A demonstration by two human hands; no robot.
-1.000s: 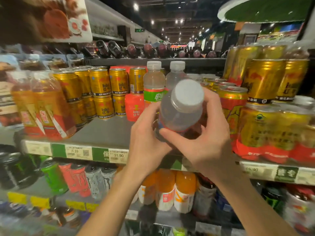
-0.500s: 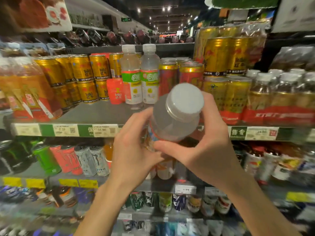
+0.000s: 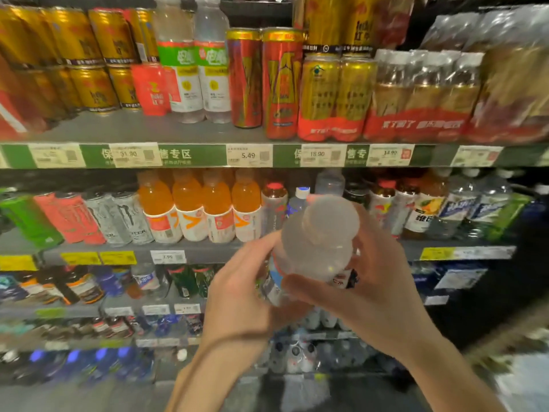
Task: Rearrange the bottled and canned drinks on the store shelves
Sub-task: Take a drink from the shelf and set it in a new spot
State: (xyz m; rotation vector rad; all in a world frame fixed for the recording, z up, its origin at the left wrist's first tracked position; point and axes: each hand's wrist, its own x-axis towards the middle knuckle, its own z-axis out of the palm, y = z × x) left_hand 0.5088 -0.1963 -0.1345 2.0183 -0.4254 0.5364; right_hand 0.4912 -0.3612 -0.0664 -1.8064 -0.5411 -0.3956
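A clear plastic bottle [image 3: 315, 245] with a white cap and a partly hidden label is tilted toward me, in front of the second shelf. My left hand [image 3: 240, 295] grips its left side and my right hand [image 3: 374, 289] wraps its right side and bottom. Behind it stand orange drink bottles [image 3: 202, 209] and dark capped bottles [image 3: 274, 203]. On the shelf above are gold cans [image 3: 92, 60], two clear green-labelled bottles [image 3: 193, 72] and tall red cans [image 3: 261, 81].
Monster cans [image 3: 98, 215] lie at the left of the second shelf, pale blue-labelled bottles [image 3: 475, 206] at its right. Shrink-wrapped packs [image 3: 421, 93] fill the upper right. Price-tag rails [image 3: 246, 156] edge each shelf. Lower shelves hold more small bottles [image 3: 80, 283].
The view has dropped from the top shelf to the second shelf. Both hands have carried the bottle downward with it, keeping the same hold.
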